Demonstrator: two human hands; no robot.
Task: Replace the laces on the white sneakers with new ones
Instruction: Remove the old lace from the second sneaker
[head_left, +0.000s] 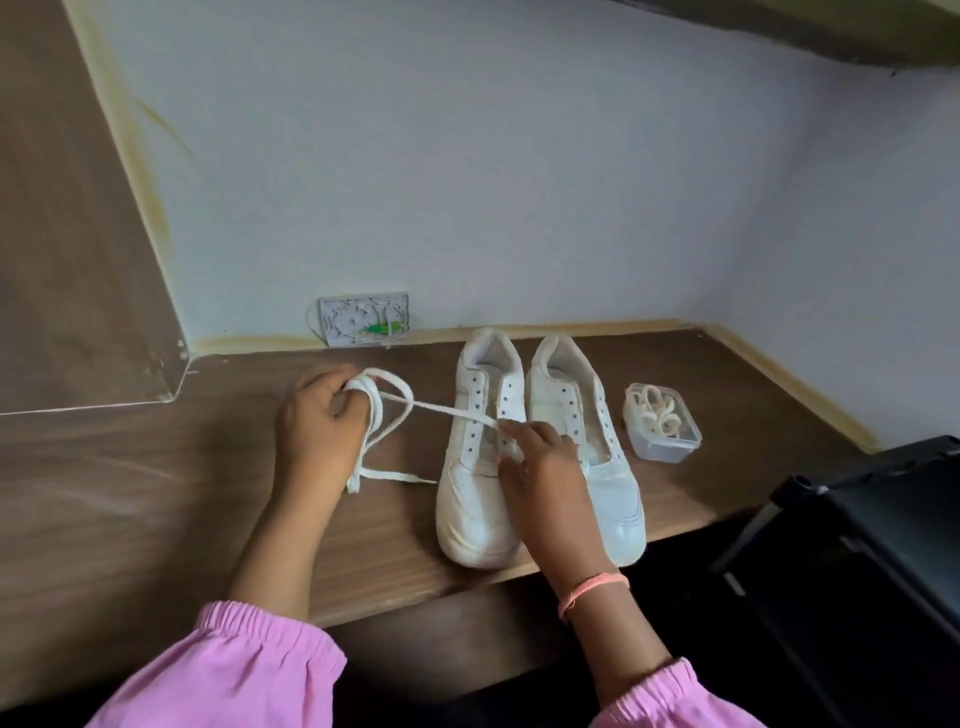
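Two white sneakers stand side by side on the wooden desk, toes toward me: the left sneaker (475, 483) and the right sneaker (602, 467). Both show bare eyelets. A white lace (400, 415) runs from my left hand (319, 426), which grips a bunch of its loops, across to my right hand (540, 457), which pinches its other part above the left sneaker's tongue. One lace end trails on the desk below my left hand.
A small clear plastic container (662, 428) with coiled white laces sits right of the sneakers. A white wall socket (363, 318) is at the back. A black chair (857, 545) stands at the right past the desk's front edge (415, 592).
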